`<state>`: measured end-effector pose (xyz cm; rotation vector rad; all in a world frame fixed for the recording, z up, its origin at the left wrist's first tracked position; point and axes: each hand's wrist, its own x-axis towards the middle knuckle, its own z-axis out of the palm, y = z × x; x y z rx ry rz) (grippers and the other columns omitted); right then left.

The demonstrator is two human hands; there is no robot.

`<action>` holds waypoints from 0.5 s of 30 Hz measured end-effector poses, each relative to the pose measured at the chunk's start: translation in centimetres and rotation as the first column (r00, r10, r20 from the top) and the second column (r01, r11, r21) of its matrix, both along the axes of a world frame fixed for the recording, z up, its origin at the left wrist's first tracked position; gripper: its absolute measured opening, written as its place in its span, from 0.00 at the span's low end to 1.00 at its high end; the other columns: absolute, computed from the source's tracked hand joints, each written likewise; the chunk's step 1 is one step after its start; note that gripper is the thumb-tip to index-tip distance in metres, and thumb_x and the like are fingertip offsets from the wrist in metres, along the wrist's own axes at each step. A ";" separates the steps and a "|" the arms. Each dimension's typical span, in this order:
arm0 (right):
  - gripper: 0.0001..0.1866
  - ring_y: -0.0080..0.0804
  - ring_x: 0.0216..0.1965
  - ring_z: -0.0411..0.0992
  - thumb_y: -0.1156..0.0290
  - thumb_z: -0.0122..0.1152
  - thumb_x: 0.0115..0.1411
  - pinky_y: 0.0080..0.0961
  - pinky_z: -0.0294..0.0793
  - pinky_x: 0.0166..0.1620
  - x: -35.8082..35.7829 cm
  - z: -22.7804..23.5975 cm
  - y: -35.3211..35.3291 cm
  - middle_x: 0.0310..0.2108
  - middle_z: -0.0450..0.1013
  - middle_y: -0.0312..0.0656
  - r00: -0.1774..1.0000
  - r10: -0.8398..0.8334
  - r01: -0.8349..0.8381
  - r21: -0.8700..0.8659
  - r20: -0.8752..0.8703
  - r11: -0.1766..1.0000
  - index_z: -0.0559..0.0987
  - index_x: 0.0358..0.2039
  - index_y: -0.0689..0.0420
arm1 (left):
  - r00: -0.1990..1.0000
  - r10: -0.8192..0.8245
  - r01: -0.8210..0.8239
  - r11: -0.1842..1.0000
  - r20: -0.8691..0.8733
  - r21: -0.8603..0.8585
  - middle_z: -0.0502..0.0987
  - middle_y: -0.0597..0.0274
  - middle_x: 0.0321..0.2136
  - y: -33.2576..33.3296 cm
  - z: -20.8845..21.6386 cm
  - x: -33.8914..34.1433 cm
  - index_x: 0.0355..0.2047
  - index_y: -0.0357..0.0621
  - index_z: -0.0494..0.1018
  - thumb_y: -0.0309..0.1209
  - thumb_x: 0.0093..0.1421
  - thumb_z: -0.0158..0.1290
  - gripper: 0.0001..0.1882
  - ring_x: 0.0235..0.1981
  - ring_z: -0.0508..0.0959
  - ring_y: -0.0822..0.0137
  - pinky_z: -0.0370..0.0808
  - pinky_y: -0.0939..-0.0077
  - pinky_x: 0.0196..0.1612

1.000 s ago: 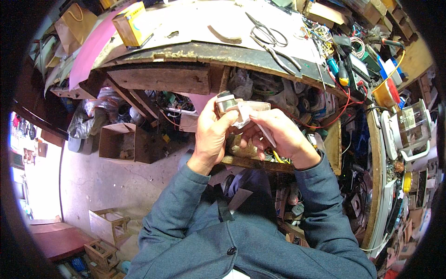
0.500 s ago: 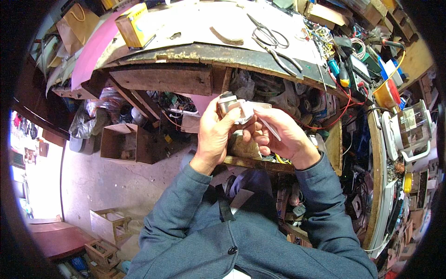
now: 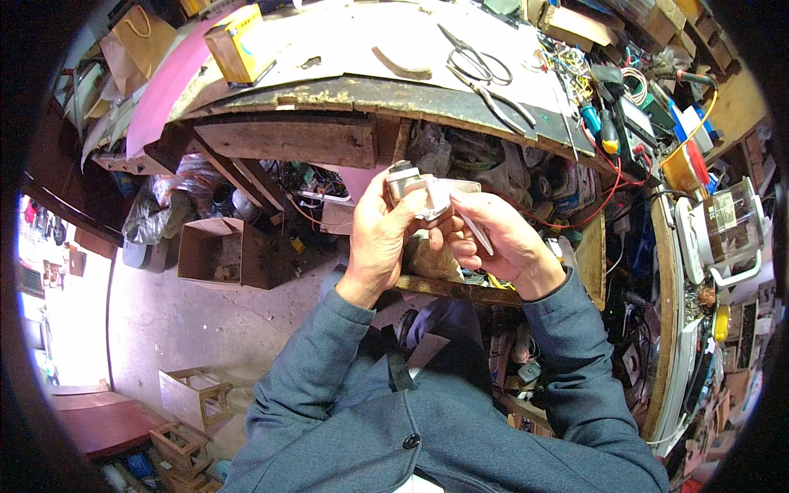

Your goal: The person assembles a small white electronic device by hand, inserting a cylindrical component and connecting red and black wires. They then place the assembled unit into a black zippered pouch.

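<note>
Over my lap, in front of the bench, my left hand (image 3: 380, 229) is closed around a small pale cylindrical part with a dark end (image 3: 403, 177). Its thumb presses on a white piece (image 3: 438, 197) that joins or touches the cylinder; I cannot tell which. From the other side my right hand (image 3: 498, 234) meets it, fingers bent, pinching a thin white strip (image 3: 478, 235) that slants down between thumb and fingers. A flat pale edge shows above the right fingertips. The fingers partly hide where these pieces touch.
On the bench top (image 3: 329, 49) lie scissors (image 3: 475, 57), pliers (image 3: 496, 100), a curved pale piece (image 3: 401, 63) and a yellow box (image 3: 238, 47). Wires and tools crowd the right side. An open drawer with clutter sits below my hands; a cardboard box (image 3: 210, 253) stands on the floor.
Both hands stay in nearly the same place. The thin white strip in my right hand has tilted slightly, its lower end shifting a little left and down.
</note>
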<state>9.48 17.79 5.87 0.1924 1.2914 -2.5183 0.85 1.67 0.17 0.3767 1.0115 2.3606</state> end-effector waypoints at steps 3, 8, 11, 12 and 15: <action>0.20 0.16 0.20 0.67 0.55 0.57 0.73 0.16 0.67 0.21 0.0 -0.2 0.0 0.32 0.80 0.40 1.000 0.000 -0.001 -0.005 -0.001 1.000 0.77 0.53 0.58 | 1.000 0.012 -0.012 1.000 -0.006 -0.008 0.81 0.56 0.47 0.2 -0.5 -0.2 0.56 0.37 0.69 0.32 0.67 0.61 0.21 0.43 0.83 0.64 0.83 0.69 0.48; 0.20 0.17 0.19 0.67 0.55 0.57 0.73 0.17 0.66 0.21 0.1 0.1 0.2 0.30 0.81 0.41 0.998 0.009 -0.007 -0.033 0.054 0.999 0.77 0.52 0.59 | 0.999 -0.052 0.052 0.999 0.013 0.015 0.78 0.57 0.50 -0.4 -0.3 -0.3 0.64 0.36 0.64 0.30 0.67 0.61 0.28 0.49 0.81 0.66 0.82 0.68 0.52; 0.20 0.19 0.18 0.68 0.54 0.59 0.72 0.19 0.66 0.20 0.3 0.8 0.2 0.29 0.80 0.42 0.998 0.026 -0.026 0.005 0.050 1.000 0.78 0.51 0.58 | 1.000 0.009 -0.010 0.999 0.017 0.046 0.78 0.56 0.50 0.0 -0.3 -0.1 0.62 0.37 0.65 0.32 0.68 0.61 0.26 0.50 0.80 0.65 0.80 0.65 0.56; 0.21 0.20 0.17 0.67 0.53 0.58 0.72 0.18 0.65 0.18 0.3 0.7 0.2 0.28 0.80 0.43 0.999 0.001 -0.002 0.028 0.033 1.000 0.78 0.51 0.58 | 1.000 0.013 -0.014 0.998 0.013 0.063 0.78 0.56 0.50 0.0 -0.1 0.0 0.61 0.37 0.66 0.33 0.69 0.60 0.25 0.51 0.80 0.65 0.80 0.64 0.57; 0.23 0.22 0.15 0.65 0.50 0.57 0.72 0.18 0.61 0.16 0.5 0.7 0.6 0.25 0.76 0.42 0.997 -0.073 0.076 0.125 -0.035 0.989 0.78 0.51 0.58 | 0.997 0.000 -0.010 0.991 0.078 0.133 0.78 0.56 0.50 -0.2 0.1 0.0 0.60 0.39 0.67 0.38 0.72 0.55 0.22 0.51 0.81 0.63 0.79 0.60 0.58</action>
